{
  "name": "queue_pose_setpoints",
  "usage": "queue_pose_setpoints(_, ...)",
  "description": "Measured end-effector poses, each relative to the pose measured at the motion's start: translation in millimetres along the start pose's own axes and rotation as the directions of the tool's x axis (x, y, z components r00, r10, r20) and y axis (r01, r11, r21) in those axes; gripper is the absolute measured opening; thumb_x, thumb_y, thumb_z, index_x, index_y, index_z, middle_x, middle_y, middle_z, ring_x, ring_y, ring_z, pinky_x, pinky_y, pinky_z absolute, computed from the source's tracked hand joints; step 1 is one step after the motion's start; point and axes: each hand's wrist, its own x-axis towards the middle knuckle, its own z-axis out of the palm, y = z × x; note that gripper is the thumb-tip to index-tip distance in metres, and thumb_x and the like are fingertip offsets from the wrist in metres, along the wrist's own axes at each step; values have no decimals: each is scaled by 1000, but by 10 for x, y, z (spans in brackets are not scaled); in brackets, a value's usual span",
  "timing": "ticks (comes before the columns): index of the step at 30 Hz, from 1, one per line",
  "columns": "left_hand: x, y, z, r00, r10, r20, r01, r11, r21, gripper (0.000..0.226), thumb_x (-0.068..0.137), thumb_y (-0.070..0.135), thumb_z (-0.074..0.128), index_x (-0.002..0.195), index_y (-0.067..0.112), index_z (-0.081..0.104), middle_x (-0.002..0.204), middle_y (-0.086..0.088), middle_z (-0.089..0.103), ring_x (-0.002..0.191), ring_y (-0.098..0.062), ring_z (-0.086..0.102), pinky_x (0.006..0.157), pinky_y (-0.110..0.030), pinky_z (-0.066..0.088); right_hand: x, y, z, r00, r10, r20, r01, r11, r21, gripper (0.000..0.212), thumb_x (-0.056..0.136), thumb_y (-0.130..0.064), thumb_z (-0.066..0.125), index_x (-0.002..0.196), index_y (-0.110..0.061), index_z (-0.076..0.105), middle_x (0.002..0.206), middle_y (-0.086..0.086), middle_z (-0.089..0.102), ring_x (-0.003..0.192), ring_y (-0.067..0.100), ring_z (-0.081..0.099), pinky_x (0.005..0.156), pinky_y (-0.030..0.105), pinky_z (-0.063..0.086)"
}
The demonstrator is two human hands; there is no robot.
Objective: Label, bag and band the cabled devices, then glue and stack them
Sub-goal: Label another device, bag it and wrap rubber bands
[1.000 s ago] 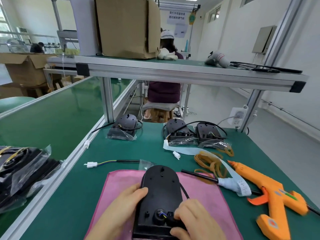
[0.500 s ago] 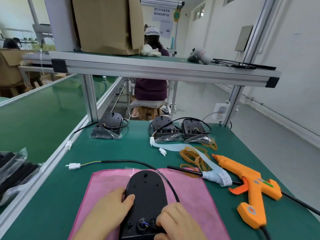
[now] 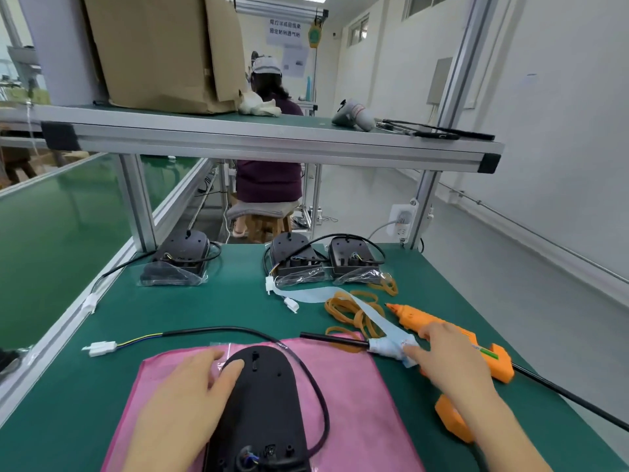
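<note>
A black oval device (image 3: pixel 263 400) lies on the pink cloth (image 3: pixel 357 396) near me. Its black cable (image 3: pixel 211 332) loops away to a white connector (image 3: pixel 100 348). My left hand (image 3: pixel 190 403) rests on the device's left side with fingers nearly straight. My right hand (image 3: pixel 449 359) reaches right, its fingertips touching the pale blue label strip roll (image 3: pixel 391 345) beside the orange glue gun (image 3: pixel 442 328). Tan rubber bands (image 3: pixel 350 311) lie past the strip.
One bagged device (image 3: pixel 180 260) stands at the back left, two more (image 3: pixel 323 264) at the back middle. An aluminium shelf (image 3: pixel 272 137) carrying a cardboard box spans overhead. A green conveyor (image 3: pixel 51 233) runs on the left. A person (image 3: pixel 269 175) sits beyond the table.
My right hand left the device's near end and moved right to the label strip. My left hand slid a little up the device. The view has tilted upward.
</note>
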Motion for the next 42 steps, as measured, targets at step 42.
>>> queue_pose_setpoints(42,300,1534,1232,820,560,120,-563,826,-8,23,96,24,47,116,30,58,115,4,53,105,-17,54,79,-32,43,-88,29,147,971,-36,238,-188,504,843,27,86,-1,62,101,-22,63,83,4,68,69,9,59,59,19,40)
